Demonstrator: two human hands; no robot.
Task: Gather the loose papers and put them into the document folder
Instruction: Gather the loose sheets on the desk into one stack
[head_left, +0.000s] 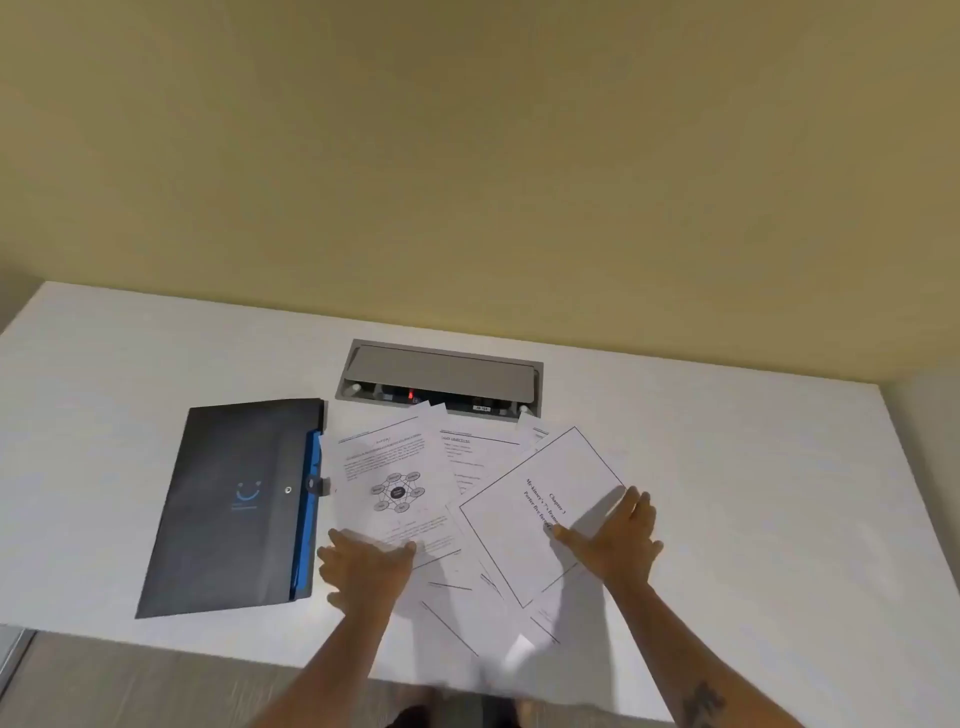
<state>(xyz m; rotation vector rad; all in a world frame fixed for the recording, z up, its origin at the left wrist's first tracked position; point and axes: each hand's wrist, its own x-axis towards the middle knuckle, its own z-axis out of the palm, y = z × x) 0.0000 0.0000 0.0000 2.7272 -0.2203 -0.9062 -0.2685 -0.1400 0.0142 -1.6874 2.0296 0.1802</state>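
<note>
Several loose printed papers (467, 499) lie fanned out and overlapping on the white table (753, 493). One sheet with a round diagram (389, 483) lies at the left of the pile, and a bordered sheet with a chapter title (524, 519) lies tilted at the right. A dark grey document folder (234, 509) with a blue edge and a snap tab lies closed to the left of the papers. My left hand (363, 566) rests flat, fingers spread, on the lower left corner of the pile. My right hand (618, 540) rests flat on the right edge of the bordered sheet.
A grey recessed cable box (441, 376) with its lid tilted and a red light inside sits in the table just behind the papers. A beige wall stands behind the table. Some sheets hang over the table's near edge (156, 642).
</note>
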